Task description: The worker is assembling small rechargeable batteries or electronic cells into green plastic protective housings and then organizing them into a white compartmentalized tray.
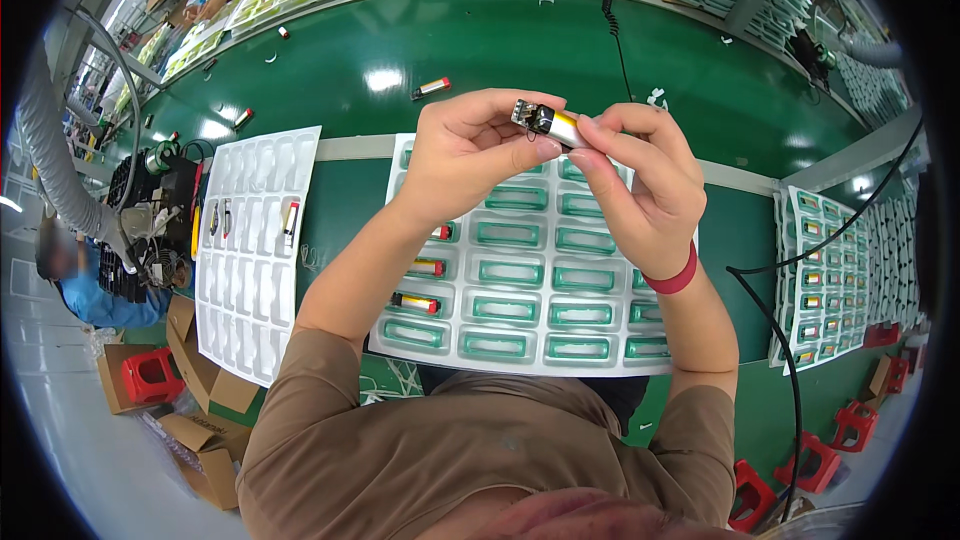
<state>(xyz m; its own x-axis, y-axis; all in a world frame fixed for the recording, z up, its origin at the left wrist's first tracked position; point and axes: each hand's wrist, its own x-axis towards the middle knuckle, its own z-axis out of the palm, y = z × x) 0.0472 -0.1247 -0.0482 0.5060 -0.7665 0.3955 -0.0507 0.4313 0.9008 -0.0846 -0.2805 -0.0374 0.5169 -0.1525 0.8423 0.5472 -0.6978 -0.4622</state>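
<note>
Above the middle of a white moulded tray [512,289], both of my hands hold one small battery-like cylinder [565,128]. Its wrap is yellow and white, with a black section and an open metal end pointing left. My left hand [465,148] pinches it near the black section, thumb below. Closed on the white end are the thumb and fingers of my right hand [645,180]; a red band circles that wrist. In the tray's left column lie red-ended cylinders, one yellow and red [428,267], another partly black [415,304]. My arms cover part of the tray.
Another white tray [248,330] at left carries a few small parts. Beside it stand a wire spool [160,158] and a grey hose [65,140]. Loose cylinders [431,88] lie on the green surface beyond. A black cable [775,315] hangs right, before filled trays [822,280]. Co-workers sit left.
</note>
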